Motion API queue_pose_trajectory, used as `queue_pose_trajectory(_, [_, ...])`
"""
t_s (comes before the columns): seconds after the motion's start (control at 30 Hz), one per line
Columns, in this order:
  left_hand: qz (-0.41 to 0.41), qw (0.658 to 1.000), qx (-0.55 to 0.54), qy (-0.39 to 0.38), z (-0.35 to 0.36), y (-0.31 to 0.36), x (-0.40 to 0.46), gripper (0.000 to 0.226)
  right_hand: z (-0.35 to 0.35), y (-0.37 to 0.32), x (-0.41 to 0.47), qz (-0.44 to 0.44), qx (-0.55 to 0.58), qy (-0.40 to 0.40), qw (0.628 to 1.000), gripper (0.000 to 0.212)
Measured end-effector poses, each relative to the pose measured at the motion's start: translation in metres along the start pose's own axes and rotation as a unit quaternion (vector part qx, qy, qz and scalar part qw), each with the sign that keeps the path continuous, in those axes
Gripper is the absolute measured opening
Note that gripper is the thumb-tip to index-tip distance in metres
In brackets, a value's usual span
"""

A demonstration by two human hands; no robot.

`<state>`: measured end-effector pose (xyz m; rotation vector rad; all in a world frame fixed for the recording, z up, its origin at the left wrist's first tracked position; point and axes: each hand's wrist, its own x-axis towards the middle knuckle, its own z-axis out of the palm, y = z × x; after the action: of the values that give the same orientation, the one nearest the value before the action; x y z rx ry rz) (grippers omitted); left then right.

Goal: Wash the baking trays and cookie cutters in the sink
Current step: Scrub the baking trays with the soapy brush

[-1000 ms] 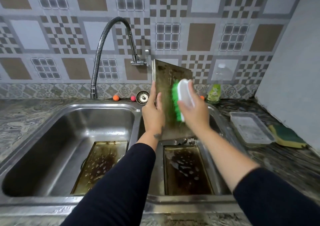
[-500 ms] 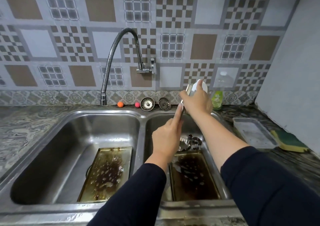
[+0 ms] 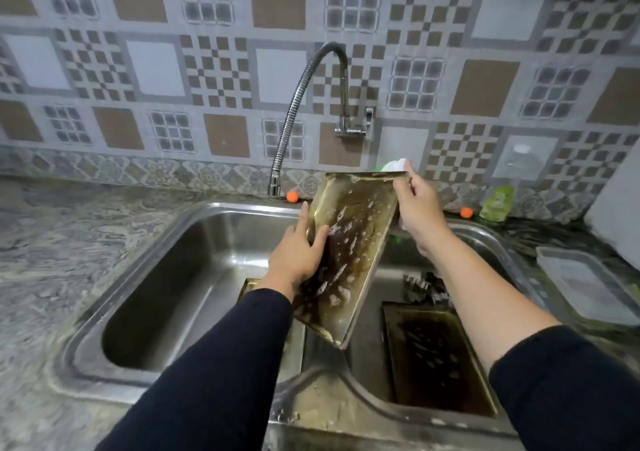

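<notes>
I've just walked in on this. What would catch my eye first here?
A grimy, soapy baking tray held tilted above the double sink, the left hand on its near edge and the right hand pinching its top corner. Another dark, greasy tray lies in the right basin, below the curved tap.

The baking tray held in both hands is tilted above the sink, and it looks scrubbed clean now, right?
Not clean. The head view shows the baking tray streaked with dark brown grime and suds. The left hand and right hand do hold it tilted above the sink.
</notes>
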<state>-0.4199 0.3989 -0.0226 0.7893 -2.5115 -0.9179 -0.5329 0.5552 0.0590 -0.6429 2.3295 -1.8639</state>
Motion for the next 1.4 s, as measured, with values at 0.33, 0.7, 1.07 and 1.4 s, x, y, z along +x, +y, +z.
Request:
queue_pose_trajectory(0.33, [-0.147, 0.986, -0.078, -0.024, -0.024, -0.119, -0.013, 0.072, 0.061, 0.02, -0.004, -0.014, -0.291, -0.015, 0.956, 0.071])
queue_pose_trajectory(0.7, [-0.279, 0.953, -0.078, -0.09, 0.04, -0.249, 0.008, 0.087, 0.027, 0.068, -0.006, 0.04, -0.514, -0.007, 0.857, 0.069])
queue_pose_trajectory(1.07, [-0.334, 0.936, 0.005, -0.112, 0.038, -0.242, -0.001, 0.085, 0.014, 0.094, -0.019, 0.075, -0.503, -0.008, 0.861, 0.07])
queue_pose_trajectory(1.4, [-0.142, 0.937, 0.245, -0.207, 0.009, -0.161, 0.017, 0.04, 0.008, 0.092, -0.022, 0.106, -0.548, -0.094, 0.825, 0.088])
